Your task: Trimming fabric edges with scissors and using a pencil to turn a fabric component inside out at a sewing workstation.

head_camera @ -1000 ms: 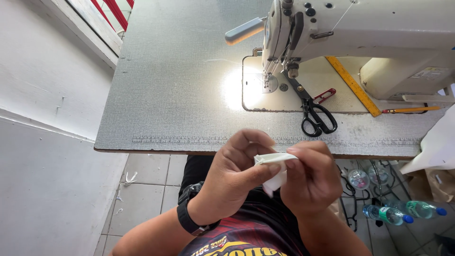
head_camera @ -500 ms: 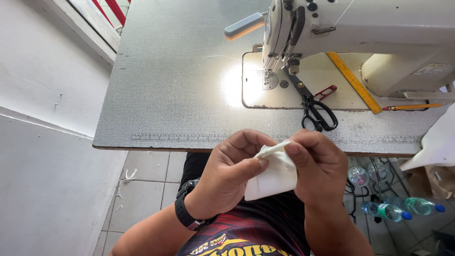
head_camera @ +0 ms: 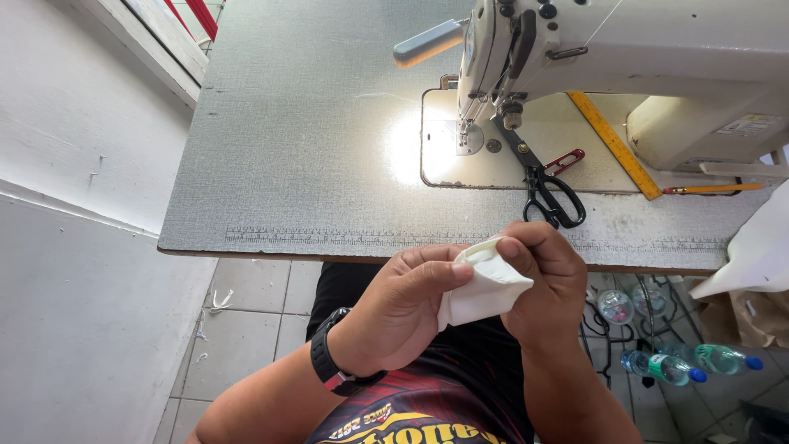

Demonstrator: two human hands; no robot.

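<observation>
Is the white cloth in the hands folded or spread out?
Folded: the white cloth is bunched small, pinched between left hand and right hand.

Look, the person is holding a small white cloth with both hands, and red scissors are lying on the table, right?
Not quite: the scissors are black, not red. The head view shows them on the table while both the left hand and right hand hold the white cloth.

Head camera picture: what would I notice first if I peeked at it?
Two hands, the left hand and right hand, pinching a small white cloth piece near the table's front edge. Behind them stands a white sewing machine with a bright lamp spot, and black scissors lie beside it.
</observation>
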